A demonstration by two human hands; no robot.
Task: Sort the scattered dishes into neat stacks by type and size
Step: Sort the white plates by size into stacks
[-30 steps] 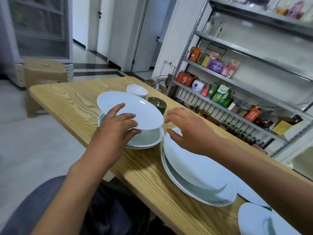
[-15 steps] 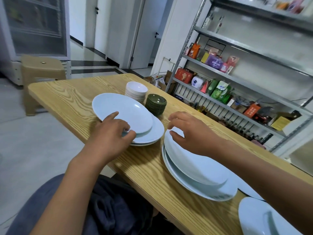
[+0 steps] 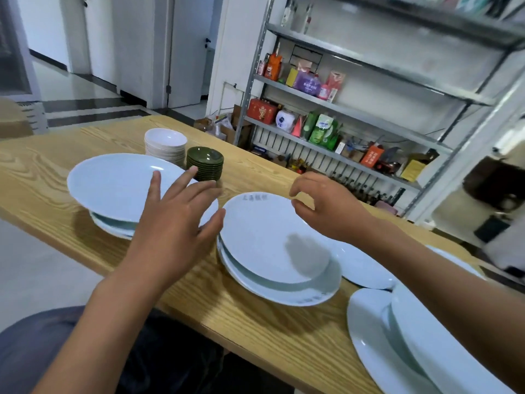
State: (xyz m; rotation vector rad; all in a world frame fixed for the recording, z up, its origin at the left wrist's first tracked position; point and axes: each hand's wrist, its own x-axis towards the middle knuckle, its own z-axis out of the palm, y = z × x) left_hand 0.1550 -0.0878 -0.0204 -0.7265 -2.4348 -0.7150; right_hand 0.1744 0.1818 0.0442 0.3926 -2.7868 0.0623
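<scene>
Head view: the left hand (image 3: pixel 173 223) reaches forward from the lower left, fingers spread and straight, holding nothing, its fingertips over the near edge of the left plate stack (image 3: pixel 113 189). Whether they touch the top plate cannot be told. The right hand (image 3: pixel 326 209) hovers with thumb and fingers loosely curled and empty above the far rim of the middle plate stack (image 3: pixel 270 245), which sits just right of the left stack on the wooden table (image 3: pixel 255 336). Behind the left stack stand stacked white bowls (image 3: pixel 164 143) and green saucers (image 3: pixel 205 163). More plates (image 3: pixel 397 351) lie right of the middle stack.
</scene>
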